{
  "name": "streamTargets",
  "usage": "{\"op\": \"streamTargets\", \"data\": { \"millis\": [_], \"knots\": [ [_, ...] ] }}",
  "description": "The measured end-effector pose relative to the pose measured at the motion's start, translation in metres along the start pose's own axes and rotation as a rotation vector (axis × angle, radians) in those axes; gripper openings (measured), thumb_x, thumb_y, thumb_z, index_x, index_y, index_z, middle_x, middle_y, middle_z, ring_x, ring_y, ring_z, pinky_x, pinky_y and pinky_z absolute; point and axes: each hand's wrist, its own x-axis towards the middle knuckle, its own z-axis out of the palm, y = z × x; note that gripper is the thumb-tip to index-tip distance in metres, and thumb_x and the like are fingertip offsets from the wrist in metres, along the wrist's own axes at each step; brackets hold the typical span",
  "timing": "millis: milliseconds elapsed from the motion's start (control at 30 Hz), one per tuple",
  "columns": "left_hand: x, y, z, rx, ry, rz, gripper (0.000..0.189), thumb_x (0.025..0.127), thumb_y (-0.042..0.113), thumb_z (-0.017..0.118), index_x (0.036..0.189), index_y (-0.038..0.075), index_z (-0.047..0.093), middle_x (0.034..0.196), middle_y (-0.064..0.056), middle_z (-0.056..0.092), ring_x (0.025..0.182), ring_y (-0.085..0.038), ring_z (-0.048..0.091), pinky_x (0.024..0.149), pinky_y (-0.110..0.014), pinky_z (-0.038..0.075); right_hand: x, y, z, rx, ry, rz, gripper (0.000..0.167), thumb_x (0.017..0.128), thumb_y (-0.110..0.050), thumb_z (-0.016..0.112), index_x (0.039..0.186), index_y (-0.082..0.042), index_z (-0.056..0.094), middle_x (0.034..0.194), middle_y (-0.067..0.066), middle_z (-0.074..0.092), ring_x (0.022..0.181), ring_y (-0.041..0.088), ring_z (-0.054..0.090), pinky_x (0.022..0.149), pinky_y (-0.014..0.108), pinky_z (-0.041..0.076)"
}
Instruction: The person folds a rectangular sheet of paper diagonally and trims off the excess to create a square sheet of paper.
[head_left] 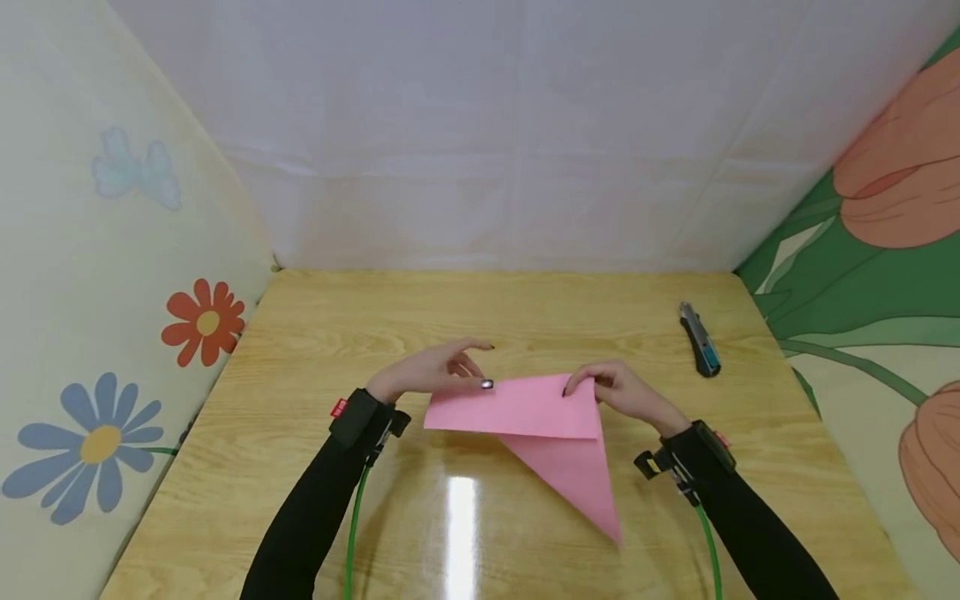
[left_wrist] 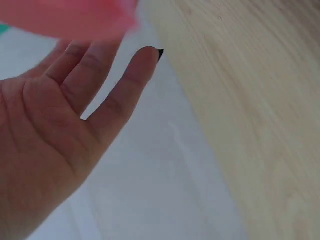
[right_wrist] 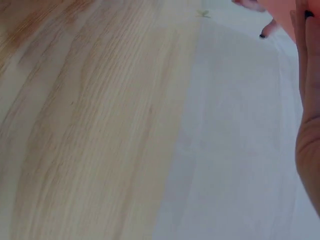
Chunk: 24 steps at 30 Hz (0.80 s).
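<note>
A sheet of pink paper [head_left: 517, 408], folded over along its top, is held up by both hands above the wooden table. Its lower part tapers to a point toward the front right. At the upper left edge, my left hand [head_left: 442, 368] pinches it with the thumb in front; the index finger stretches free above. In the left wrist view that hand [left_wrist: 65, 120] shows its palm, some fingertips hidden behind the pink paper [left_wrist: 75, 17]. My right hand [head_left: 618, 389] grips the top right corner, a dark-nailed finger lying over the front. Only part of this hand [right_wrist: 312, 125] shows in the right wrist view.
A utility knife [head_left: 701, 342] lies at the back right of the wooden table [head_left: 337, 317]. White cloth [head_left: 480, 150] hangs behind the table, with flower-printed cloths at both sides. A green cable [head_left: 355, 525] runs from each wrist camera.
</note>
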Motion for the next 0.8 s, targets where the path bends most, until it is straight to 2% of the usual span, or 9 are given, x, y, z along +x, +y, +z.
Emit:
{"op": "streamTargets", "data": {
  "millis": [67, 133, 233, 367, 500, 600, 667, 733, 800],
  "knots": [
    [0.010, 0.010, 0.003, 0.104, -0.053, -0.016, 0.049, 0.092, 0.033, 0.060, 0.135, 0.013, 0.049, 0.114, -0.004, 0.063, 0.103, -0.017, 0.059, 0.089, -0.032, 0.046, 0.003, -0.003, 0.003, -0.047, 0.011, -0.015, 0.027, 0.092, 0.013, 0.038, 0.094, 0.007, 0.064, 0.098, 0.019, 0.065, 0.071, 0.003, 0.054, 0.055, 0.021, 0.047],
    [0.019, 0.018, 0.006, 0.173, -0.090, 0.000, 0.042, 0.090, 0.039, 0.061, 0.125, 0.016, 0.060, 0.108, 0.000, 0.064, 0.094, -0.012, 0.058, 0.083, -0.028, 0.046, 0.007, -0.005, 0.005, -0.084, 0.035, -0.022, 0.027, 0.092, 0.014, 0.039, 0.092, 0.006, 0.065, 0.096, 0.023, 0.063, 0.071, 0.003, 0.052, 0.054, 0.021, 0.045],
    [0.030, 0.021, 0.007, 0.205, -0.091, 0.020, 0.030, 0.088, 0.038, 0.064, 0.106, 0.015, 0.068, 0.093, 0.004, 0.064, 0.078, -0.009, 0.055, 0.072, -0.023, 0.045, 0.012, -0.006, 0.006, -0.099, 0.060, -0.023, 0.025, 0.092, 0.015, 0.040, 0.089, 0.006, 0.063, 0.094, 0.022, 0.063, 0.072, 0.003, 0.052, 0.054, 0.022, 0.046],
    [0.037, 0.021, 0.006, 0.181, -0.037, 0.012, 0.021, 0.084, 0.032, 0.070, 0.093, 0.013, 0.069, 0.079, 0.005, 0.061, 0.065, -0.007, 0.052, 0.062, -0.020, 0.043, 0.019, -0.006, 0.002, -0.068, 0.057, -0.019, 0.021, 0.092, 0.014, 0.040, 0.090, 0.009, 0.061, 0.095, 0.022, 0.061, 0.081, 0.004, 0.056, 0.060, 0.022, 0.050],
    [0.040, 0.021, 0.005, 0.182, 0.010, 0.021, 0.021, 0.082, 0.030, 0.073, 0.087, 0.010, 0.068, 0.070, 0.005, 0.057, 0.059, -0.006, 0.047, 0.056, -0.019, 0.039, 0.023, -0.003, -0.006, 0.042, 0.029, 0.012, 0.018, 0.092, 0.011, 0.037, 0.103, 0.012, 0.051, 0.103, 0.017, 0.060, 0.087, 0.007, 0.060, 0.065, 0.025, 0.053],
    [0.041, 0.023, 0.005, 0.217, 0.059, 0.037, 0.022, 0.080, 0.031, 0.075, 0.081, 0.010, 0.066, 0.065, 0.007, 0.049, 0.057, -0.006, 0.040, 0.054, -0.018, 0.032, 0.023, -0.002, -0.011, 0.168, 0.020, 0.085, 0.037, 0.088, 0.004, 0.034, 0.124, 0.013, 0.039, 0.106, 0.007, 0.061, 0.088, 0.011, 0.063, 0.066, 0.030, 0.055],
    [0.041, 0.026, 0.004, 0.241, 0.092, 0.040, 0.024, 0.078, 0.031, 0.076, 0.080, 0.010, 0.066, 0.064, 0.007, 0.046, 0.057, -0.007, 0.037, 0.054, -0.019, 0.029, 0.023, -0.002, -0.013, 0.204, 0.033, 0.138, 0.046, 0.090, -0.002, 0.036, 0.134, 0.010, 0.031, 0.105, 0.001, 0.063, 0.088, 0.011, 0.064, 0.067, 0.031, 0.055],
    [0.041, 0.028, 0.004, 0.245, 0.120, 0.028, 0.024, 0.077, 0.031, 0.077, 0.084, 0.010, 0.068, 0.066, 0.007, 0.050, 0.058, -0.007, 0.039, 0.055, -0.019, 0.030, 0.023, -0.003, -0.013, 0.163, 0.050, 0.189, 0.050, 0.094, -0.006, 0.042, 0.140, 0.007, 0.028, 0.088, -0.004, 0.063, 0.075, 0.007, 0.061, 0.064, 0.027, 0.054],
    [0.041, 0.030, 0.004, 0.251, 0.143, 0.015, 0.025, 0.077, 0.031, 0.077, 0.089, 0.009, 0.070, 0.069, 0.006, 0.057, 0.059, -0.007, 0.043, 0.056, -0.019, 0.033, 0.024, -0.004, -0.011, 0.088, 0.075, 0.232, 0.053, 0.093, -0.008, 0.054, 0.140, 0.005, 0.032, 0.073, -0.005, 0.058, 0.063, 0.004, 0.055, 0.059, 0.022, 0.049]
  ]
}}
